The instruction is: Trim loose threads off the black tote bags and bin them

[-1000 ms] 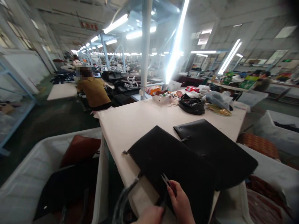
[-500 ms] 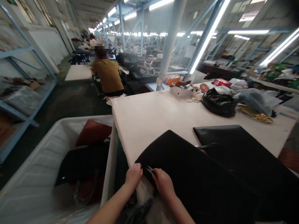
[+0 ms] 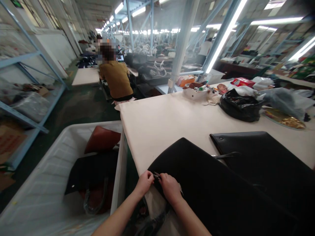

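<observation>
A large black bag (image 3: 192, 167) lies flat over the near edge of the cream table, its surface smooth and dark. My left hand (image 3: 144, 183) is closed in a pinch at the bag's left edge; whether a thread is also between its fingertips is too small to see. Small metal thread snips (image 3: 157, 175) are held in my right hand (image 3: 171, 188), with their blades pointing left, close to my left fingertips. A second black bag (image 3: 248, 147) with a snap near its corner rests to the right, partly under the first. A strap end (image 3: 226, 155) pokes out between them.
Left of the table (image 3: 137, 124) stands a white bin (image 3: 73, 127) holding black and brown bags. Along the table's back sit a small white box (image 3: 195, 93), a black plastic bag (image 3: 240, 105) and a tray of gold pieces (image 3: 291, 122). Farther off, a person (image 3: 115, 80) sits facing away.
The snips have come closer to my left fingertips, and their blades look less spread. My right hand has turned slightly. The whole view has shifted a little.
</observation>
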{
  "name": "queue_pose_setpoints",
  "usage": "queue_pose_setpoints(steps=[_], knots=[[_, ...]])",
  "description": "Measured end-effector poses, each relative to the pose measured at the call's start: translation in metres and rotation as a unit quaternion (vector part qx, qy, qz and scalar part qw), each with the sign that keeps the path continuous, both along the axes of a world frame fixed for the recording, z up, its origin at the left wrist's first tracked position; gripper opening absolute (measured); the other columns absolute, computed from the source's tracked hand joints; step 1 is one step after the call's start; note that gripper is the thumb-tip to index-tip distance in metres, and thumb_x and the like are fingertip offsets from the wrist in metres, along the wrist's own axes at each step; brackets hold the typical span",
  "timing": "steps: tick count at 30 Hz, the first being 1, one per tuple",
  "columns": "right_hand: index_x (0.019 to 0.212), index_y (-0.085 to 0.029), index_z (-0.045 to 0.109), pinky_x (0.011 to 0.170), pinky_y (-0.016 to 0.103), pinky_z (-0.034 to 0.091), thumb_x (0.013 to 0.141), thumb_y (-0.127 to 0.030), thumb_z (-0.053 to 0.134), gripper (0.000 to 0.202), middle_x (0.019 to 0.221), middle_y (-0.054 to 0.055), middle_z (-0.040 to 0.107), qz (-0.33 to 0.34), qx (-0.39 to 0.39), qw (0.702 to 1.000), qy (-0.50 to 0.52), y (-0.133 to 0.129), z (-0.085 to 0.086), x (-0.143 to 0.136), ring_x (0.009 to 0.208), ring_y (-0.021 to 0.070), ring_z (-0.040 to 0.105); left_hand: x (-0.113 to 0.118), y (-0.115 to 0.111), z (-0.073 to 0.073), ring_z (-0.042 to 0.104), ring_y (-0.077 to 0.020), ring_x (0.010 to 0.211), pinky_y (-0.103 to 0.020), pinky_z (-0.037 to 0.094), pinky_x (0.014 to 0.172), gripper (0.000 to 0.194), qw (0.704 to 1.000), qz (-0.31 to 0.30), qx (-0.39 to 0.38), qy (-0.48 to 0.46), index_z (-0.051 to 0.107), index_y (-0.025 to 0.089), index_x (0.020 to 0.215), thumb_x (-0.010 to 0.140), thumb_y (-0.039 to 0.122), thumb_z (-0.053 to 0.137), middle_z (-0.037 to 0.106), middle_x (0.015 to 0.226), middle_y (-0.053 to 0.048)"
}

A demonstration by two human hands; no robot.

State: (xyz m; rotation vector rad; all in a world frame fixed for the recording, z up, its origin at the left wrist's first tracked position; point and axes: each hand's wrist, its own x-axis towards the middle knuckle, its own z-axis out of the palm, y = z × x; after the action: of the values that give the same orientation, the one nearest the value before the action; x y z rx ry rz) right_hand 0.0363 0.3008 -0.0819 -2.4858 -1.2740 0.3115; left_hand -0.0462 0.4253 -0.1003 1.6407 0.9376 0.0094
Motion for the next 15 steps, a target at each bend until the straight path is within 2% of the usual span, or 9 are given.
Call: queue_pose_setpoints(steps=[3,5,7,9,12,14,15], knots=[[0.079,-0.019,0.057,0.061,0.028,0.041,0.085,-0.019,0.042,0.016,0.076,0.005,0.063,-0.027,0.019,0.999,0.027,-0.004,0.007,0.004,0.071,0.0199,0.059,-0.006,-0.003,-0.003,0.053,-0.0095,0.053,-0.024,0.043,0.056,0.012,0.997,0.056,-0.049,-0.002,0.051,0.014,0.071,0.081,0.019,0.052,0.054,0.06,0.005],[0.087,-0.018,0.056,0.066,0.028,0.044,0.086,-0.022,0.04,0.017,0.082,0.006,0.064,-0.062,0.043,0.996,0.046,-0.018,0.019,0.005,0.077,0.0191,0.061,-0.014,-0.008,-0.002,0.052,-0.0092,0.052,-0.023,0.041,0.052,0.012,0.99,0.106,-0.092,0.009,0.051,0.014,0.072,0.082,0.02,0.051,0.054,0.06,0.005],[0.097,-0.018,0.053,0.071,0.026,0.047,0.088,-0.027,0.037,0.02,0.09,0.006,0.065,-0.098,0.068,0.991,0.062,-0.043,0.033,0.003,0.082,0.0172,0.061,-0.021,-0.019,0.001,0.055,-0.0101,0.055,-0.022,0.042,0.051,0.012,0.977,0.154,-0.144,0.017,0.052,0.013,0.077,0.083,0.023,0.05,0.056,0.063,0.003],[0.101,-0.018,0.05,0.072,0.024,0.049,0.087,-0.034,0.037,0.025,0.093,0.006,0.065,-0.142,0.101,0.979,0.105,-0.081,0.044,-0.005,0.084,0.0155,0.062,-0.024,-0.031,0.005,0.059,-0.0115,0.061,-0.023,0.046,0.054,0.015,0.961,0.192,-0.201,0.014,0.053,0.012,0.08,0.084,0.027,0.051,0.059,0.067,0.0],[0.099,-0.019,0.052,0.074,0.026,0.051,0.081,-0.048,0.043,0.036,0.092,0.007,0.067,-0.25,0.194,0.917,0.244,-0.15,0.05,-0.026,0.085,0.019,0.063,-0.014,-0.048,0.013,0.06,-0.0106,0.059,-0.023,0.049,0.056,0.02,0.941,0.23,-0.247,-0.008,0.054,0.013,0.08,0.085,0.032,0.049,0.06,0.066,0.0],[0.096,-0.018,0.054,0.072,0.027,0.051,0.073,-0.058,0.048,0.046,0.089,0.008,0.068,-0.351,0.242,0.865,0.264,-0.197,0.05,-0.044,0.084,0.0219,0.064,0.002,-0.054,0.027,0.058,-0.0095,0.054,-0.023,0.049,0.053,0.022,0.941,0.24,-0.237,-0.022,0.054,0.013,0.078,0.087,0.031,0.047,0.059,0.063,0.001],[0.094,-0.018,0.055,0.07,0.028,0.051,0.07,-0.062,0.049,0.051,0.087,0.008,0.068,-0.403,0.259,0.84,0.253,-0.219,0.05,-0.053,0.083,0.0229,0.064,0.012,-0.055,0.038,0.057,-0.0096,0.052,-0.024,0.049,0.053,0.022,0.945,0.239,-0.221,-0.032,0.054,0.012,0.078,0.087,0.03,0.047,0.059,0.063,0.001]])
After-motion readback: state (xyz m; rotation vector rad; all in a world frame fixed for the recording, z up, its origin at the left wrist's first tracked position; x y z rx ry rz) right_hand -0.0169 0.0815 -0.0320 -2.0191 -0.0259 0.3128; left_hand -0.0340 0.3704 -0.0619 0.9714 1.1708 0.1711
